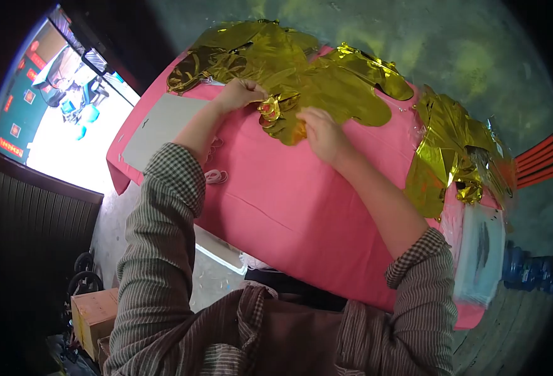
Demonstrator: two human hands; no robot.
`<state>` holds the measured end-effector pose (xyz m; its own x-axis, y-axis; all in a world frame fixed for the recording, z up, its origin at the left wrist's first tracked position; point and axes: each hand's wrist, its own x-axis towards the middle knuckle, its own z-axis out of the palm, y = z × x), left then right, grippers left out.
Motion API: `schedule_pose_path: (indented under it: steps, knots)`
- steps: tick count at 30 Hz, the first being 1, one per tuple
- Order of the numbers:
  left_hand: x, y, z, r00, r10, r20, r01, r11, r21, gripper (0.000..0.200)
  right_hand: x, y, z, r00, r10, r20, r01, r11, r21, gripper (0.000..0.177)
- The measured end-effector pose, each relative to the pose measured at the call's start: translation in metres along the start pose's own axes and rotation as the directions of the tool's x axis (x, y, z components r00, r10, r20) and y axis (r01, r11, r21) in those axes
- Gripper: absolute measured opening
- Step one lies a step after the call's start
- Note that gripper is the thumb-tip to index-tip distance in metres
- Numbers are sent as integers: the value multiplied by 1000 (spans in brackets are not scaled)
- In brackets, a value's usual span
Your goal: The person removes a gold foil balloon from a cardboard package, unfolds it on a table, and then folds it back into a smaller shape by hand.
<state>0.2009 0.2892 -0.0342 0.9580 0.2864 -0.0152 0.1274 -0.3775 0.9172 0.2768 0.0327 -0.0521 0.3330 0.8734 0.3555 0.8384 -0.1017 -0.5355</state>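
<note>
Shiny gold foil sheets (326, 88) lie crumpled over the far side of a table with a pink cloth (289, 188). My left hand (240, 95) has its fingers pinched at the foil's near edge, beside a small folded gold piece with red on it (269, 109). Close by on the right, my right hand (321, 130) is closed against the foil's lower edge. The fingertips of both hands are small in view, and the exact bit of foil between them is hard to make out.
A grey sheet (163, 130) and a coil of white string (216, 177) lie on the left. More gold foil (455, 141) and clear plastic packs (480, 250) are at the right. Blue bottles (533, 269) and a cardboard box (94, 316) stand on the floor.
</note>
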Motion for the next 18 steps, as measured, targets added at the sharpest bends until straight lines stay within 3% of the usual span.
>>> schedule_pose_path:
  steps: [1, 5, 8, 9, 11, 13, 14, 15, 18]
  knots:
    - [2, -2, 1, 1000, 23, 20, -23, 1000, 0, 15, 6, -1, 4, 980, -30, -196, 34, 999, 19, 35]
    - [10, -13, 1, 989, 121, 89, -129, 988, 89, 18, 30, -12, 17, 965, -34, -260, 19, 998, -59, 38]
    - [7, -5, 1, 998, 32, 61, -41, 988, 147, 23, 36, -21, 25, 984, 2, -177, -28, 989, -146, 42]
    - [10, -8, 0, 998, 31, 56, -39, 988, 148, 23, 35, -19, 28, 996, 43, -83, -58, 980, -190, 44]
    - [16, -15, -1, 999, -6, -45, 13, 987, 160, 24, 29, -17, 34, 996, 91, 16, -85, 969, -234, 47]
    - [13, -2, -6, 999, -7, -37, 10, 997, 79, 19, 25, -16, 36, 997, 81, -3, -78, 949, -307, 47]
    - [12, 5, -7, 976, -136, -169, 100, 974, -206, 16, 26, -16, 37, 997, 80, -1, -77, 949, -306, 47]
    - [13, 7, -8, 923, -288, -254, 138, 866, -480, 15, 26, -16, 35, 994, 109, 30, -95, 949, -299, 47]
    - [11, 15, -17, 937, -276, -217, 93, 791, -605, 20, 27, -19, 32, 990, 135, 51, -115, 950, -292, 46]
